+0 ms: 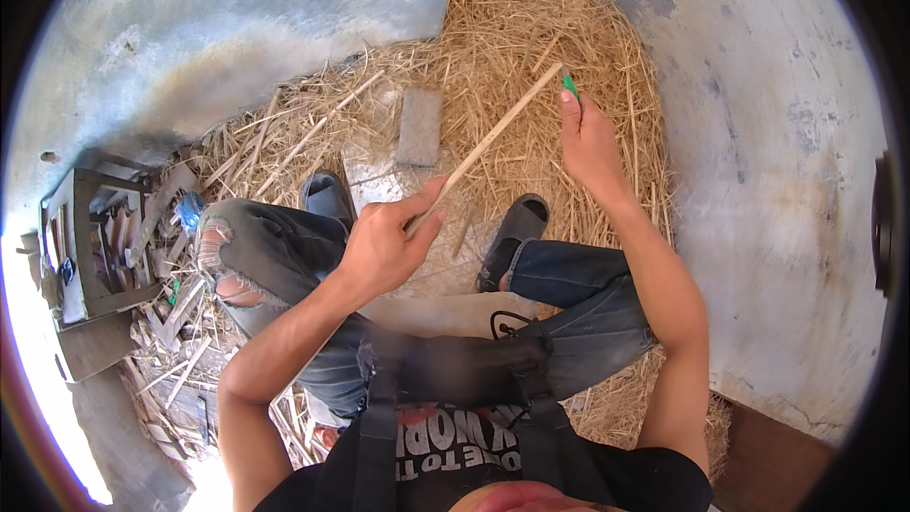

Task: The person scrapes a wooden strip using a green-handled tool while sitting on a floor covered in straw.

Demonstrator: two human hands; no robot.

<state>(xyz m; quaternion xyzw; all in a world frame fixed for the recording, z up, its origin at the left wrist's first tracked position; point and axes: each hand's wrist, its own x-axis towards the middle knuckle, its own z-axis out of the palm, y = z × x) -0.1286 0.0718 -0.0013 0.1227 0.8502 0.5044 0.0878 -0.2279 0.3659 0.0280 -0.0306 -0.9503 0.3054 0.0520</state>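
Pinching the pale wooden stick (498, 130) by its near end, the left hand (384, 242) angles it over straw (531, 9), the right hand (592, 147) gripping a green-handled blade (569, 82) beside its far tip; it looks straight and bare, though what trimming remains cannot be told.

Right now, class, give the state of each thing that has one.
Wooden stick: slanted, held near one end
Green tool: held near stick's far end
Left hand: closed on stick
Right hand: closed on tool
Jeans: torn at knee
Sandals: worn
Straw: loose
Grey block: lying flat
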